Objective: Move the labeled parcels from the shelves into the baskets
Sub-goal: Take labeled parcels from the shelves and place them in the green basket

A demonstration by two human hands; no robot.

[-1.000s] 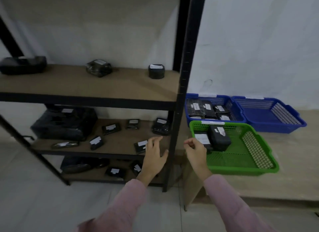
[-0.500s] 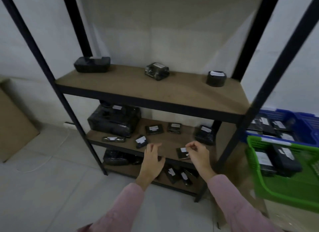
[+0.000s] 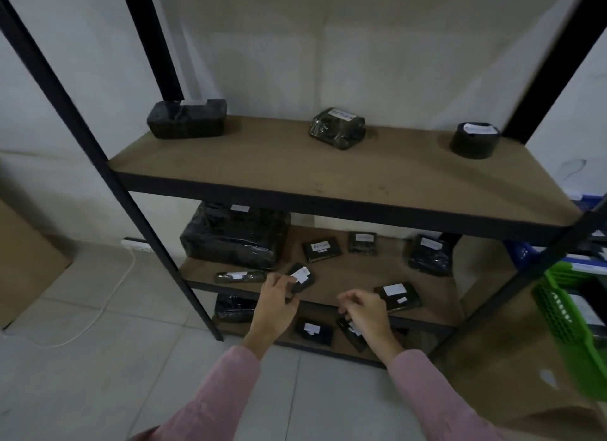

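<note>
Top brown board shelf (image 3: 328, 168): 3 black-wrapped parcels, well apart.
- long black block (image 3: 187, 119), left
- glossy film-wrapped lump (image 3: 337, 128) with a handwritten white label, middle
- short round black parcel (image 3: 475, 140) with a white label on top, right

Middle shelf (image 3: 354, 276): 7 white-labelled parcels.
- large film-wrapped black box (image 3: 235, 238), back left
- thin long parcel (image 3: 240, 276), just in front of it
- small flat black parcel (image 3: 301, 277), tilted, near end pinched by the left hand (image 3: 274, 304)
- flat rectangular pack (image 3: 322, 249), small square pack (image 3: 362, 242) and bulky pack (image 3: 430, 255), along the back
- flat labelled pack (image 3: 398, 296), near the front edge, right

Bottom shelf (image 3: 287, 334): 3 parcels, partly hidden.

Green slotted plastic basket (image 3: 558, 309): far right, blurred. Blue plastic basket (image 3: 522, 252) behind it.
</note>
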